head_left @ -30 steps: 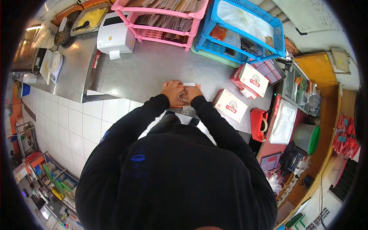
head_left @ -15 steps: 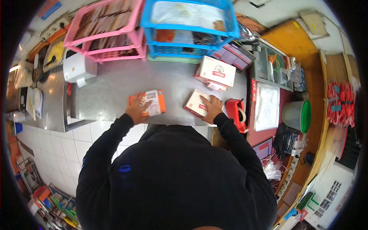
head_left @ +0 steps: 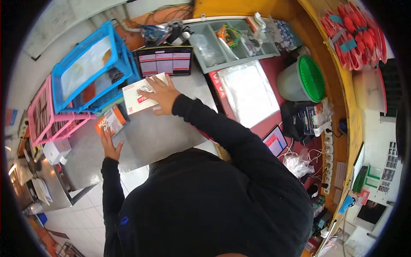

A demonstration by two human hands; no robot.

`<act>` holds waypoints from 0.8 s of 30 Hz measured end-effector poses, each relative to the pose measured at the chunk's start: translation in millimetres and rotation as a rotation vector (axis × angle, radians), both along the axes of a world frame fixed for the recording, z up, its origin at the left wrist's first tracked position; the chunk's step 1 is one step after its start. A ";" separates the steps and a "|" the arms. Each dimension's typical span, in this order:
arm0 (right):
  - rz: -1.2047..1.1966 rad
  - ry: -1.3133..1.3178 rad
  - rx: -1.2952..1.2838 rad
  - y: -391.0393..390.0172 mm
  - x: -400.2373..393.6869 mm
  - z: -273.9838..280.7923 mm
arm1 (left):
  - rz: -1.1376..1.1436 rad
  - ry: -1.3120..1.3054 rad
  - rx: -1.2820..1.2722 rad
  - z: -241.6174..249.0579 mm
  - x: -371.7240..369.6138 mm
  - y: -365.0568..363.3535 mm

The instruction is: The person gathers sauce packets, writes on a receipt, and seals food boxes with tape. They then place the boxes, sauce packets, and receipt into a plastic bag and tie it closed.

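Observation:
A white box with red print [head_left: 136, 97] sits at the back of the metal table. My right hand [head_left: 162, 95] lies over its top with fingers spread, the thumb by its front edge. What is beneath this box is mostly hidden. To its left is an orange box with white lettering [head_left: 112, 120], tilted in view, close to the blue rack. My left hand [head_left: 110, 146] is at its near edge, fingertips touching or very near it, thumb held out to the side. Both hands look open.
A blue plastic rack [head_left: 85, 100] and a pink rack [head_left: 43, 111] stand behind at left, a white device [head_left: 56, 150] near them. A screen [head_left: 165, 61] and a grey divided tray [head_left: 239, 60] are behind at right. A plastic-wrapped white stack [head_left: 248, 92] and a green-lidded bucket [head_left: 311, 79] lie further right.
My view has turned to the right. Both boxes have moved from the table's front edge toward the back, beside the blue rack. My left hand's grip has loosened, and my right hand's fingers have spread.

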State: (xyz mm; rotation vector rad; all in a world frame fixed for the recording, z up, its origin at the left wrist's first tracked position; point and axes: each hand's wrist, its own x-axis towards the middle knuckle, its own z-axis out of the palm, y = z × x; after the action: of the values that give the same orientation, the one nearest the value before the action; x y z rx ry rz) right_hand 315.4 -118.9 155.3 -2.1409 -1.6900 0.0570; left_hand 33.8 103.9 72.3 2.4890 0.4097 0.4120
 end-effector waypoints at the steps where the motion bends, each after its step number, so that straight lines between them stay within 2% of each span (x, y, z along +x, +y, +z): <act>1: -0.077 0.025 0.086 -22.7 1.0 5.1 | 0.027 0.023 0.036 10.3 -3.1 -13.5; 2: -0.151 0.048 0.173 -46.4 8.7 9.9 | 0.052 0.044 0.071 7.4 -11.5 -20.1; 4: -0.387 0.139 0.356 -113.2 48.4 -35.3 | 0.112 0.089 0.140 -7.1 -32.1 -29.7; 5: -0.581 0.110 0.395 -148.5 71.5 -66.8 | 0.125 0.086 0.131 -11.9 -38.4 -33.2; 6: -0.871 0.288 0.397 -183.2 77.1 -67.9 | 0.143 0.084 0.122 -16.5 -45.4 -36.4; 7: -1.044 0.282 0.421 -221.5 95.1 -99.7 | 0.164 0.083 0.116 -18.6 -50.1 -38.3; 8: -1.046 0.110 0.317 -257.4 109.6 -136.2 | 0.165 0.101 0.106 -19.0 -51.5 -39.8; 9: -1.096 0.130 -0.030 -277.4 119.0 -149.5 | 0.172 0.120 0.097 -17.2 -50.1 -42.3; 10: -1.032 0.188 -0.257 -293.0 128.8 -164.2 | 0.185 0.141 0.087 -13.4 -48.4 -45.5; 12: -0.924 0.284 -0.414 -302.4 152.2 -173.9 | 0.165 0.130 0.075 -0.3 -35.5 -50.1; 13: -0.955 0.462 -0.360 -304.8 159.3 -171.2 | 0.153 0.124 0.077 5.8 -28.7 -49.4; 14: -0.900 0.296 -0.470 -299.5 163.1 -165.1 | 0.137 0.119 0.080 12.3 -23.7 -47.1; 16: -0.893 0.160 -0.444 -301.0 152.9 -180.2 | 0.150 0.117 0.092 13.9 -16.9 -42.2; 17: -0.949 0.264 -0.349 -307.6 152.7 -187.4 | 0.153 0.114 0.094 13.4 -15.7 -41.1; 18: -0.949 0.255 -0.409 -309.9 153.1 -175.2 | 0.152 0.117 0.080 14.2 -13.2 -39.7; 19: -0.954 0.383 -0.345 -320.8 156.7 -180.6 | 0.147 0.122 0.064 15.5 -12.7 -39.3; 22: -0.892 0.236 -0.168 -339.0 151.3 -160.0 | 0.138 0.109 0.008 19.1 -24.2 -39.1; 23: -0.971 0.450 -0.083 -351.9 161.2 -155.6 | 0.131 0.107 -0.004 18.8 -31.2 -36.5; 24: -0.930 0.477 0.028 -358.0 161.6 -126.7 | 0.124 0.105 -0.019 17.9 -38.2 -34.5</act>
State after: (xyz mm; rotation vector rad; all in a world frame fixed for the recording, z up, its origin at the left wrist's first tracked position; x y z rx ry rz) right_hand 477.1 -476.9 28.7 -2.4192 -0.3598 0.2436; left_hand -4.4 69.5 90.2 2.4819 0.6102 0.3257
